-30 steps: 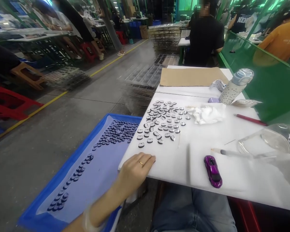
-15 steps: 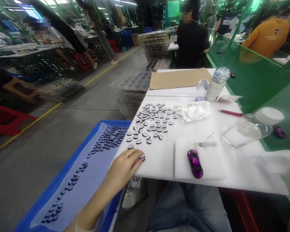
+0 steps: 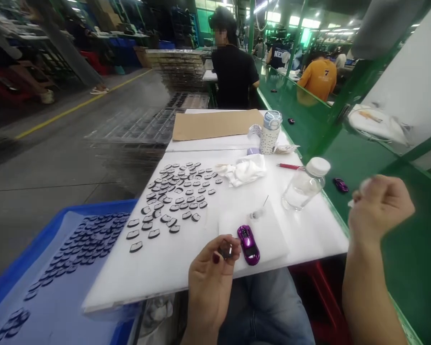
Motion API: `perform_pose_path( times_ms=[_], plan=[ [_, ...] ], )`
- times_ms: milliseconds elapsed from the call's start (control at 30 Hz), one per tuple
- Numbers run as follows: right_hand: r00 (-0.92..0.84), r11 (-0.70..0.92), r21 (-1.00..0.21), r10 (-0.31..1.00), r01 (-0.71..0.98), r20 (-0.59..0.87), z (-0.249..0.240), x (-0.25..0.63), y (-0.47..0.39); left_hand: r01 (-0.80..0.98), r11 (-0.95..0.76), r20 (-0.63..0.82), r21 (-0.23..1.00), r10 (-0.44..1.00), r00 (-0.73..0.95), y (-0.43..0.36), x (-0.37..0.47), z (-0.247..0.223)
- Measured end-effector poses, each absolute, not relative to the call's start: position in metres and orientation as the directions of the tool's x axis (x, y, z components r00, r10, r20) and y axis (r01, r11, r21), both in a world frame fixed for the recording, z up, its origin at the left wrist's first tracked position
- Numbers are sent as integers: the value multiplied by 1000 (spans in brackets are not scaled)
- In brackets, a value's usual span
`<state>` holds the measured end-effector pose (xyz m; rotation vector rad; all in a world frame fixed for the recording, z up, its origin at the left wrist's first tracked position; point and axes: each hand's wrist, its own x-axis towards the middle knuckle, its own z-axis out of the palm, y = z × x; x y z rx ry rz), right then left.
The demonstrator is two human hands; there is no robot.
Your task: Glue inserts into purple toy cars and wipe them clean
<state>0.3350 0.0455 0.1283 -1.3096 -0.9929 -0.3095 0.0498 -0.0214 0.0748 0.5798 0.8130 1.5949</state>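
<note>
In front of the table's near edge, my left hand [image 3: 211, 282] pinches a small dark curved piece [image 3: 227, 249] between thumb and fingers, palm turned up. Just right of those fingertips, a purple toy car [image 3: 249, 245] lies on a white foam pad [image 3: 273, 235]. My right hand [image 3: 380, 208] is raised over the right side, closed, with a bit of white material [image 3: 363, 186], tissue-like, showing at its fingers. Left of the pad, many flat dark-edged pieces [image 3: 172, 223] are scattered on the white tabletop [image 3: 118, 282].
A blue tray [image 3: 62, 215] with rows of similar pieces stands at lower left. On the table are a clear bottle [image 3: 303, 184], a patterned tumbler [image 3: 270, 132], crumpled tissue [image 3: 242, 170], a red pen [image 3: 289, 166], a syringe [image 3: 256, 214] and cardboard [image 3: 215, 125]. A green belt [image 3: 362, 158] runs alongside.
My left hand has lifted a piece off the tabletop and brought it right, beside the toy car. My right hand has come into fuller view. The camera has turned right.
</note>
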Motion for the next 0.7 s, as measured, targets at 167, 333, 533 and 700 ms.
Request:
perform_pose_path(
  times_ms=[167, 333, 533, 700],
  plan=[
    [64, 396, -289, 491, 872, 869, 149, 319, 72, -739, 71, -229, 670, 967, -114, -16, 54, 73],
    [-18, 373, -220, 539, 901, 842, 130, 326, 76, -750, 102, -218, 653, 974, -57, -17, 49, 68],
    [670, 231, -812, 470, 535, 575, 103, 358, 77, -736, 102, -158, 669, 987, -7, -18, 47, 62],
    [819, 256, -957, 515, 137, 255, 73, 382, 90, -742, 119, -165, 660, 986, 12, -19, 48, 60]
  ],
)
